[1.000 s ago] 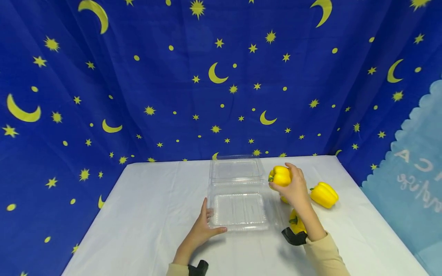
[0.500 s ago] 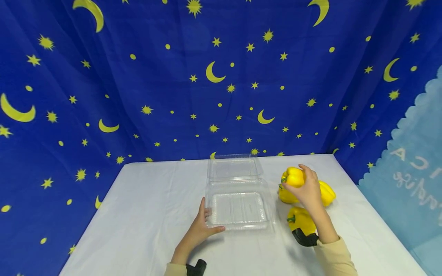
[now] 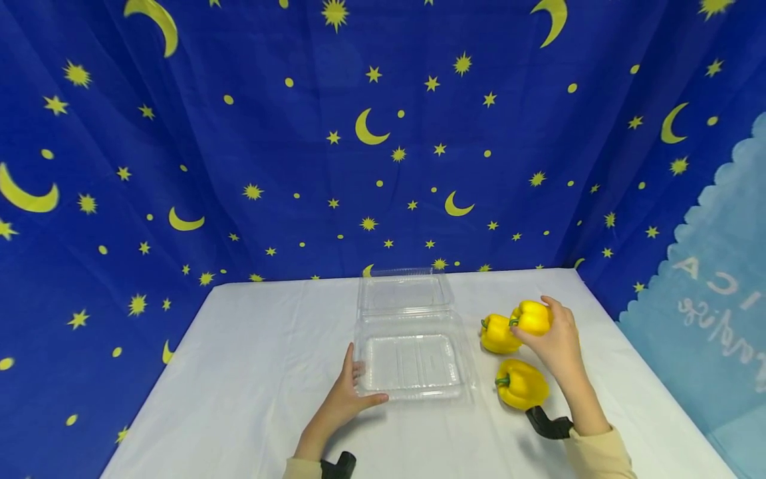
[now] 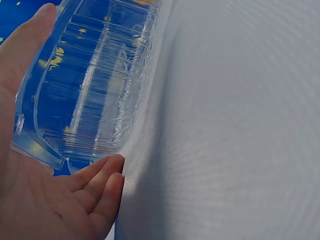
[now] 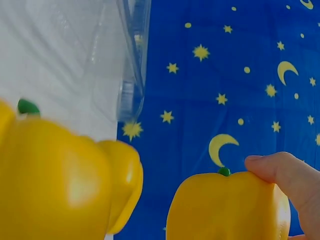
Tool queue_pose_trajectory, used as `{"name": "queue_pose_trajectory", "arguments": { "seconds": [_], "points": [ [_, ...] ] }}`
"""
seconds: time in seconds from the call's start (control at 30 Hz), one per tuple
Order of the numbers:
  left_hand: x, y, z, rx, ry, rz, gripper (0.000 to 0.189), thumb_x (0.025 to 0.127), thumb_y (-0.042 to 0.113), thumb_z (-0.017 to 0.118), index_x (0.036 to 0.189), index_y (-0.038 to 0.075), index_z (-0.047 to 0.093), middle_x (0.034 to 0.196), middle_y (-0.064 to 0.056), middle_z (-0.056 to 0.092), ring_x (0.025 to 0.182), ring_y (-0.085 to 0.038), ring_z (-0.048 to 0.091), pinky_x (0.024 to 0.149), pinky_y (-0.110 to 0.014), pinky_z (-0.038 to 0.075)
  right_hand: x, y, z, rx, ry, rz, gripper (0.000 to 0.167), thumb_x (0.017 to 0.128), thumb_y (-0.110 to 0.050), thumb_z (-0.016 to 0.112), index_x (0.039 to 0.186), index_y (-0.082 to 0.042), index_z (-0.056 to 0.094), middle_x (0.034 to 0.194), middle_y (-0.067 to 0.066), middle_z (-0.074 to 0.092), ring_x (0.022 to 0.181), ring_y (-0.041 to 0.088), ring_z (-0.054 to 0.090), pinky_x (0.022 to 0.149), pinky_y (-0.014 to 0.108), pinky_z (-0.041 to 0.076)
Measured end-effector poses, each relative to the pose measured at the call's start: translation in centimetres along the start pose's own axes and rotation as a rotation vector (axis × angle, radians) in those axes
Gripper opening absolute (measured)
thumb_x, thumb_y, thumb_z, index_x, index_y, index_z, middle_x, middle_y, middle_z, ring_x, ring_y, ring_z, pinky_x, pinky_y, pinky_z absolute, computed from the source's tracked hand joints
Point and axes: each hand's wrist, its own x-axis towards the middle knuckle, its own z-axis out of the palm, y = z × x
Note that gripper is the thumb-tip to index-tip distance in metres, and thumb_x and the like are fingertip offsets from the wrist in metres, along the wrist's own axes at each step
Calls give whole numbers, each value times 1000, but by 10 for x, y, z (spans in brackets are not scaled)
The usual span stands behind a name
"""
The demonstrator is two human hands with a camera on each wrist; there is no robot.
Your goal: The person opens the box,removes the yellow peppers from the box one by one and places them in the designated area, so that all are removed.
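In the head view, a clear plastic clamshell box [image 3: 413,392] stands with its lid [image 3: 403,293] folded back. My left hand [image 3: 344,399] is spread at its front left corner, thumb along the front rim and fingers at the side. In the left wrist view, the fingertips [image 4: 117,162] touch the box's lower edge. My right hand [image 3: 559,339] grips a yellow bell pepper [image 3: 531,318] with a green stem, held right of the box. The right wrist view shows the thumb [image 5: 285,172] on the held bell pepper [image 5: 227,210].
A second yellow bell pepper [image 3: 499,334] sits left of the held one, and a third [image 3: 522,384] lies nearer, by the right wrist's black camera mount [image 3: 547,424]. A white cloth [image 3: 251,372] covers the table. Behind hangs a blue star-and-moon curtain [image 3: 287,153].
My right hand has moved to the right with its bell pepper, away from the box. The pepper lying farthest right is now hidden behind that hand. My left hand stays at the box.
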Motion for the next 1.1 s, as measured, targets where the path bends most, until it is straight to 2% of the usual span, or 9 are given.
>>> {"name": "queue_pose_trajectory", "arguments": {
  "seconds": [0.37, 0.9, 1.1],
  "points": [
    [-2, 3, -1, 1, -3, -5, 126, 69, 35, 84, 153, 9, -6, 145, -30, 34, 132, -49, 38, 106, -60, 36, -9, 27, -9, -14, 5, 98, 88, 79, -22, 76, 146, 3, 23, 142, 36, 28, 125, 51, 32, 104, 67, 32],
    [-3, 6, 0, 12, -15, -26, 127, 69, 40, 83, 153, 10, -7, 146, -29, 33, 132, -50, 38, 106, -61, 36, -22, 67, -8, -52, 11, 144, 84, 79, -17, 74, 142, 11, 25, 134, 39, 32, 121, 50, 34, 104, 65, 31],
    [-2, 6, -1, 13, -13, -23, 127, 70, 39, 83, 153, 11, -7, 146, -29, 33, 131, -50, 38, 106, -61, 36, -26, 79, -6, -58, -15, 160, 84, 78, -16, 73, 141, 14, 25, 132, 41, 32, 120, 51, 34, 105, 65, 30]
  ]
}}
